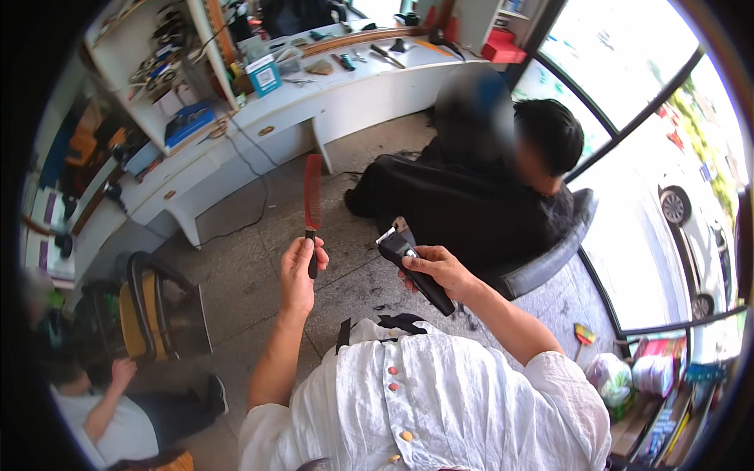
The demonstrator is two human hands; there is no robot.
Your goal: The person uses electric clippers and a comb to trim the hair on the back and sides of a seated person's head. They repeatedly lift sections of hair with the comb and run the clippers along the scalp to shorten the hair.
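Observation:
My left hand (298, 271) is closed round the black handle of a red comb (313, 196), which points up and away from me. In my right hand (440, 271) is a black hair clipper (416, 271), its light blade end tilted up toward the left. The two tools are apart, both held in front of my white shirt. Beyond the clipper, a person with dark hair (559, 133) sits in a black barber chair (550, 251), covered by a black cape (455, 212). Neither tool touches the person.
A long white counter (330, 90) carries a blue box (265, 76), combs and small tools. Cut hair lies on the grey tiled floor (353, 290). At lower left, another person (118, 416) sits near a yellow-backed chair (145, 306). Glass doors and a shelf of goods (667, 408) stand right.

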